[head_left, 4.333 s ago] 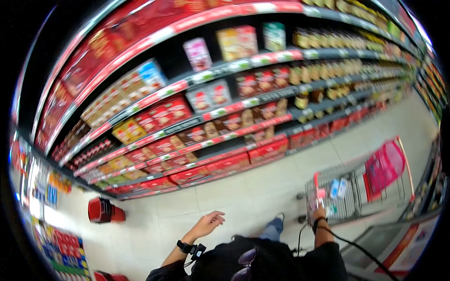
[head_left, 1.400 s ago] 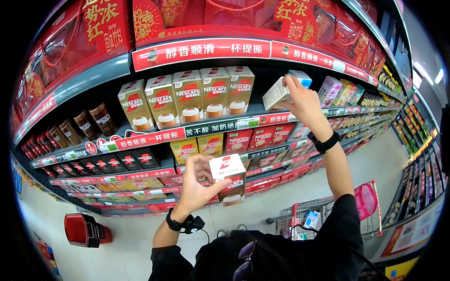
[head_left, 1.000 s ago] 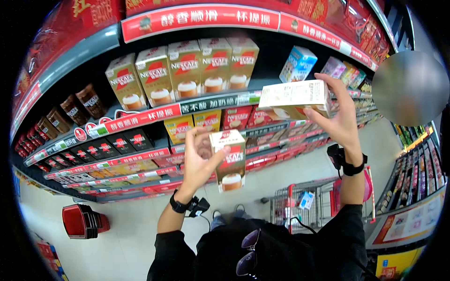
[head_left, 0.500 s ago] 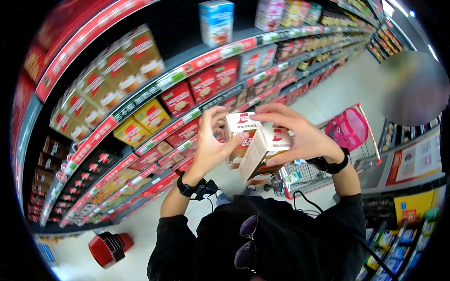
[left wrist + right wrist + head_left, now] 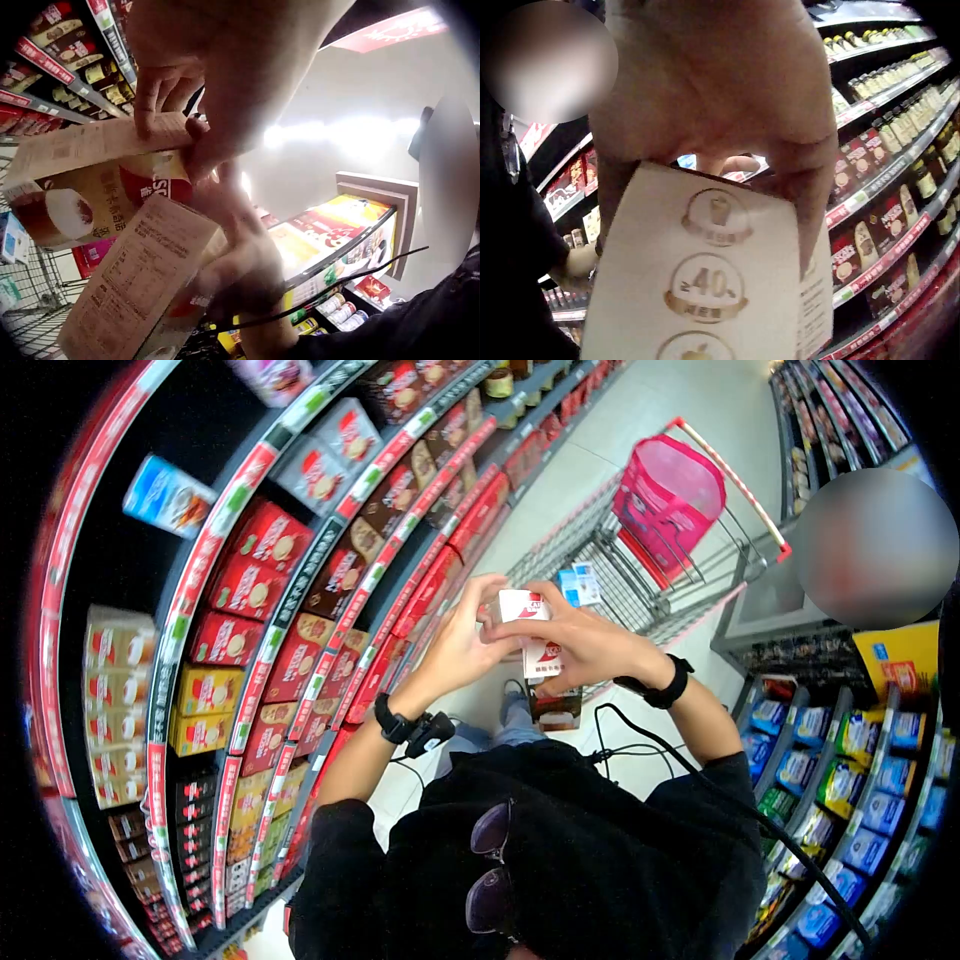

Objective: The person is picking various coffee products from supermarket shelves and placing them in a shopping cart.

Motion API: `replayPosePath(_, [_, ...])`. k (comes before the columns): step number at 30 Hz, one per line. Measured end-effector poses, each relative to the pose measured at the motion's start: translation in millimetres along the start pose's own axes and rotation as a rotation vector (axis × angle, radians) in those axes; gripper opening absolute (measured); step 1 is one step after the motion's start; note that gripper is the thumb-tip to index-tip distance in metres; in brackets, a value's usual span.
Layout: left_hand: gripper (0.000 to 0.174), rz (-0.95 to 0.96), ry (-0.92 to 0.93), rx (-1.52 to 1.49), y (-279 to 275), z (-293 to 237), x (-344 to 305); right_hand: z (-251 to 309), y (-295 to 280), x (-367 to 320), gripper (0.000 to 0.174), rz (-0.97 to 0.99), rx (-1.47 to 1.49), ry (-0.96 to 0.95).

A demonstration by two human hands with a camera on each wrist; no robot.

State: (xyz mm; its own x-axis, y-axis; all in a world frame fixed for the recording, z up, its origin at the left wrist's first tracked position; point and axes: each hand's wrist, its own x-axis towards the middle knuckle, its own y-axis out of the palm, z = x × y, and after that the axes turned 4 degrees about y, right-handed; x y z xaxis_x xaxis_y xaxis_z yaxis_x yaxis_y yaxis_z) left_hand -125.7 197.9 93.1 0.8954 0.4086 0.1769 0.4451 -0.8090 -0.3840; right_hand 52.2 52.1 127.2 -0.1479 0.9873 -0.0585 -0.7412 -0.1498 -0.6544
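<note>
In the head view both hands meet in front of the chest, each with a Nescafe coffee box. My left hand (image 5: 468, 640) grips one coffee box (image 5: 520, 604), whose white top faces up. My right hand (image 5: 592, 645) grips the other coffee box (image 5: 542, 660) close against it, partly covering both. From the left wrist, the left hand's box (image 5: 112, 191) shows a cup picture and overlaps the right hand's box (image 5: 142, 281), which shows printed text. The right wrist view shows a white box panel (image 5: 712, 262) below the right palm (image 5: 720, 82).
A wire shopping cart (image 5: 640, 605) with a pink panel (image 5: 668, 500) stands ahead, with a blue-and-white box (image 5: 578, 584) inside. Coffee shelves (image 5: 250, 600) rise on the left. Racks of packets (image 5: 850, 790) stand at the right. A black cable (image 5: 720, 800) runs from the right arm.
The left hand, free at first, has taken a coffee box. The right hand has left the cart and taken another off the shelf. The boxes came together as the view turned toward the cart.
</note>
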Motion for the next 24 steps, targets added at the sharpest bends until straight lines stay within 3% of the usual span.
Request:
replayPosePath(5, [0.067, 0.148, -0.117, -0.034, 55.0, 24.7, 27.4, -92.7, 23.2, -47.2, 0.086, -0.196, -0.129, 0.244])
replayPosePath(7, [0.064, 0.193, -0.112, 0.060, 56.9, 33.4, 25.2, -141.0, 38.5, -63.1, 0.086, -0.320, -0.142, 0.386])
replayPosePath(8, [0.059, 0.223, -0.198, 0.021, 53.1, 33.0, 21.6, -160.9, 45.1, -72.3, 0.085, -0.390, -0.141, 0.459])
replayPosePath(12, [0.045, 0.208, -0.330, -0.062, 34.3, 59.3, -20.4, -222.4, 78.6, -79.3, 0.084, -0.472, -0.245, 0.597])
replayPosePath(15, [0.038, 0.126, -0.443, -0.113, 15.6, 81.8, -73.0, -261.7, 103.1, -53.4, 0.082, -0.341, -0.290, 0.694])
replayPosePath(17, [0.035, 0.040, -0.527, -0.148, 1.0, 79.7, -107.0, -297.5, 134.2, -35.7, 0.077, -0.381, -0.309, 0.610])
replayPosePath(23, [0.029, -0.103, -0.684, -0.146, -37.3, 70.2, -203.8, -321.3, 197.0, 19.4, 0.076, -0.229, -0.352, 0.610])
replayPosePath(24, [0.028, -0.111, -0.702, -0.158, -43.1, 68.9, -215.1, -321.3, 203.6, 26.7, 0.074, -0.110, -0.348, 0.707])
